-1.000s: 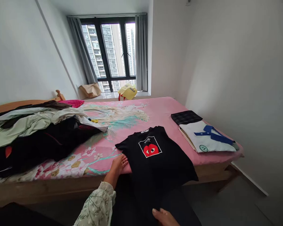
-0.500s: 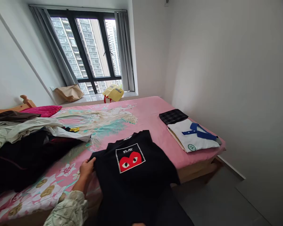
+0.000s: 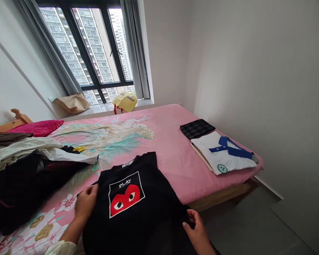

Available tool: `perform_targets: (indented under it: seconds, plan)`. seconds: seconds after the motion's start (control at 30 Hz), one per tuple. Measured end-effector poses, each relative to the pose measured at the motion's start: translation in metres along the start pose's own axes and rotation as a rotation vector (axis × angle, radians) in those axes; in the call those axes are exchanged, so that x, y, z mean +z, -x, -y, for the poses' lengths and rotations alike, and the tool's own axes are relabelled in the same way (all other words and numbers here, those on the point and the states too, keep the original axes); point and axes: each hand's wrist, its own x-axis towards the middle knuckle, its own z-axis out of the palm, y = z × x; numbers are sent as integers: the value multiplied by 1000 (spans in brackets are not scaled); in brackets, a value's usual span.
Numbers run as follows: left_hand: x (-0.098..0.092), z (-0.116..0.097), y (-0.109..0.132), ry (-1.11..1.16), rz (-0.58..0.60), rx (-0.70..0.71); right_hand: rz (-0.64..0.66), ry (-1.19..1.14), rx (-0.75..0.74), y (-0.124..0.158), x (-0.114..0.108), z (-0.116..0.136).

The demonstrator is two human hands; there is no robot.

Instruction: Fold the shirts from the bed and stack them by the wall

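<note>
A black sleeved T-shirt (image 3: 127,226), printed with the word PLAY and a red heart with eyes, lies front up over the near edge of the bed, its neckline pointing away from me. My left hand (image 3: 86,201) is closed on the cloth at the shirt's left sleeve. At the right edge of the shirt is my right hand (image 3: 198,230), its fingers curved and the thumb apart from them, touching the black fabric near the sleeve. The lower part of the shirt runs out of view at the bottom.
A heap of unfolded clothes (image 3: 23,177) covers the left of the bed (image 3: 167,131). Folded at the right lie a white polo shirt with blue collar (image 3: 218,161) and a dark checked garment (image 3: 196,128). A paper bag (image 3: 73,103) and yellow bag (image 3: 126,102) stand by the window.
The T-shirt has shifted left and towards me, with my left hand moving along on its sleeve. My right hand has come up from the bottom edge to the shirt's right side.
</note>
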Motion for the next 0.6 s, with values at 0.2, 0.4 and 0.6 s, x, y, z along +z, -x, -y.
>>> perform_targets:
  seconds: [0.2,0.4,0.6]
  plan:
    - [99,-135,38,-106,505,202,57,94,-82,-21,12,-12]
    - [163,-212,39,65,626,115,118,-46,-52,-3,-3,6]
    - [167,-257,109,396,781,268,170,-188,142,-3,-15,13]
